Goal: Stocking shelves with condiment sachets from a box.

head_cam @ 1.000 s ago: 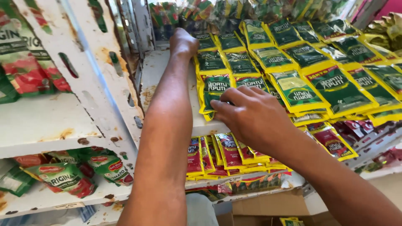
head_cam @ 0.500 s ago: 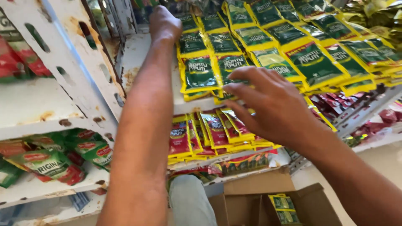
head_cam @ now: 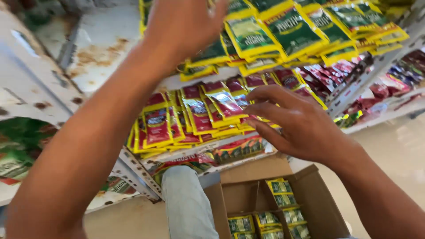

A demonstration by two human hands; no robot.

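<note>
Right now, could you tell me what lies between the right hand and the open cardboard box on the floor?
In the head view, between the right hand and the cardboard box runs the white shelf edge, with dark packets under it.

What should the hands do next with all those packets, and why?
Probably the right hand should dip to the open cardboard box for more green-and-yellow packets. It looks empty, fingers spread beside the red packets, while the left hand is up at the green packets.

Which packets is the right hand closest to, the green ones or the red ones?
The red-and-yellow packets on the lower shelf: the right hand has its fingertips at that row. The green-and-yellow packets sit a shelf higher, by the left hand.
</note>
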